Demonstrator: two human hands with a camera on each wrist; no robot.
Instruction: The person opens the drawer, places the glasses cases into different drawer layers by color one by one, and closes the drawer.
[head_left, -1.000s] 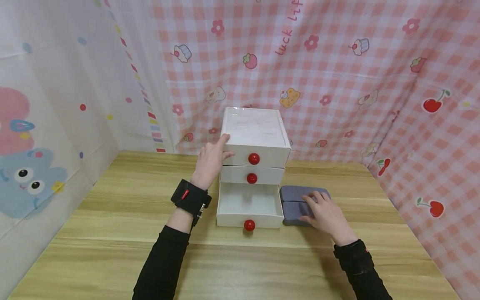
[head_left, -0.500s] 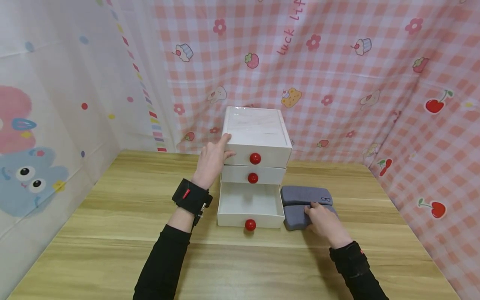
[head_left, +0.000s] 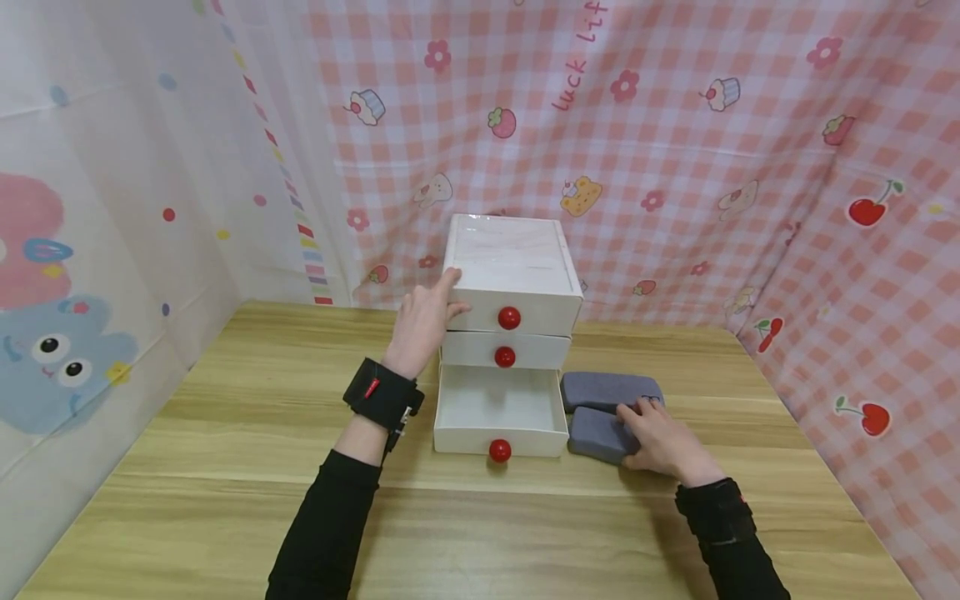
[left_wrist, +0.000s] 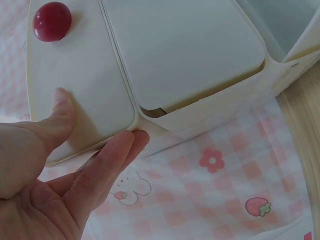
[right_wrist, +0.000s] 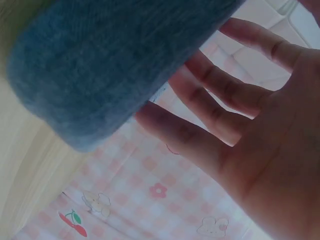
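My left hand [head_left: 423, 325] rests against the front left corner of a white drawer cabinet [head_left: 513, 254]. In the left wrist view its thumb [left_wrist: 62, 112] lies on the top drawer's face, and the straight fingers run along the cabinet's side. The bottom drawer [head_left: 501, 440] is pulled out and holds nothing visible. To its right, my right hand [head_left: 663, 437] holds the nearer grey-blue glasses case [head_left: 600, 435] by its right end, fingertips along its far edge in the right wrist view. A second glasses case [head_left: 603, 389] lies just behind, partly covered by the fingers.
Two closed drawers with red knobs [head_left: 508, 317] sit above the open one. The wooden table [head_left: 247, 467] extends around the cabinet. Patterned cloth [head_left: 675, 167] hangs behind and at both sides, close to the cabinet's back.
The right hand has taken hold of the nearer glasses case. This case has shifted toward the front, turned slightly, and parted from the other case. The left hand and cabinet stay put.
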